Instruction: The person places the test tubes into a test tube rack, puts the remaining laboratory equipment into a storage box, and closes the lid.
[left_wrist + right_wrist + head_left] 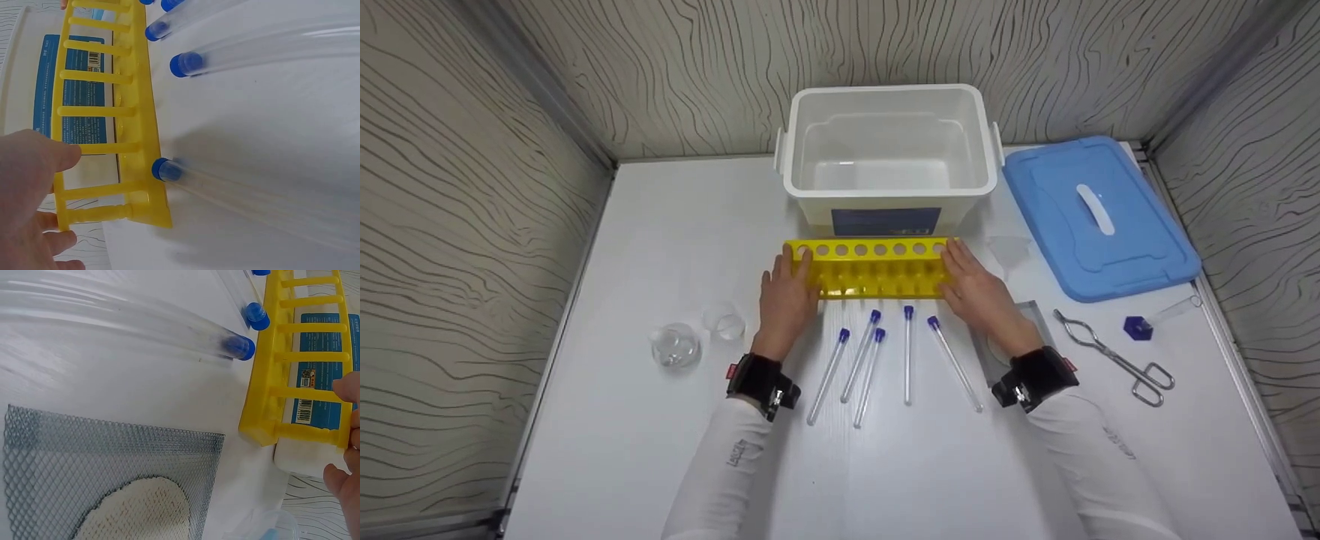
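Note:
A yellow test tube rack (879, 286) stands on the table, its row of round holes on top. At its left end, my left hand (787, 304) grips it, the thumb across the front in the left wrist view. My right hand (986, 301) holds the other end; the right wrist view shows only its fingertips, at the rack's upper edge (344, 422). No tubes stand in the rack. Several clear test tubes with blue caps (907, 360) lie loose on the table between my forearms, capped ends toward the rack.
Behind the rack is an open white bin (891, 196); its blue lid (1132, 240) lies to the right. Glass beakers (675, 346) stand left. Rightward are a funnel (1009, 247), wire gauze (140, 444), metal tongs (1110, 352) and a small cylinder with a blue base (1138, 328).

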A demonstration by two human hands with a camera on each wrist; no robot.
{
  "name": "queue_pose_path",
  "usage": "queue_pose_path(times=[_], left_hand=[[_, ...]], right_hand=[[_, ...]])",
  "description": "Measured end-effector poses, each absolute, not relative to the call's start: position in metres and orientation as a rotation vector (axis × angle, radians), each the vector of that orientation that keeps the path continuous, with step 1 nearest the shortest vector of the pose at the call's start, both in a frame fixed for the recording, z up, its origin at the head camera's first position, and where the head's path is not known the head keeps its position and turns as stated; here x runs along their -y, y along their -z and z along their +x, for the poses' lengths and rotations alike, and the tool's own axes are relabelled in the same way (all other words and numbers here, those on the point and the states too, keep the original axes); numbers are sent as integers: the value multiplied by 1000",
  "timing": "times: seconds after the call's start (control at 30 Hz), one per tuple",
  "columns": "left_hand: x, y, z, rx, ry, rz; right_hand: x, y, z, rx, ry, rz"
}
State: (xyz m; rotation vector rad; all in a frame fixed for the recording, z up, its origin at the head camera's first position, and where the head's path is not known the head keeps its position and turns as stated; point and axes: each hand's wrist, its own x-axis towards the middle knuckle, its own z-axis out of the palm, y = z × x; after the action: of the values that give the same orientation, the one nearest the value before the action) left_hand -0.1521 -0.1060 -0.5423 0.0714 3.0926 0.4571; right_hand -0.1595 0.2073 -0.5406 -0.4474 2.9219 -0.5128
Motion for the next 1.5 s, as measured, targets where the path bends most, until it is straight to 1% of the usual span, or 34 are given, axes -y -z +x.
queue_pose_path(times=[0.77,1.0,1.27,1.5], left_hand=[[107,545,-142,-3110,-507,148],[110,541,-140,-3054,-591,87],[116,536,-149,-3109,-669,103],[115,534,-163,-3068,-579,121]], right_hand=[[-213,544,-148,-2960,578,-490],[-212,538,-146,-2983,602,-486],[-200,531,-153,-3018,709,-381],[-183,533,-163,-3029,731,-349]])
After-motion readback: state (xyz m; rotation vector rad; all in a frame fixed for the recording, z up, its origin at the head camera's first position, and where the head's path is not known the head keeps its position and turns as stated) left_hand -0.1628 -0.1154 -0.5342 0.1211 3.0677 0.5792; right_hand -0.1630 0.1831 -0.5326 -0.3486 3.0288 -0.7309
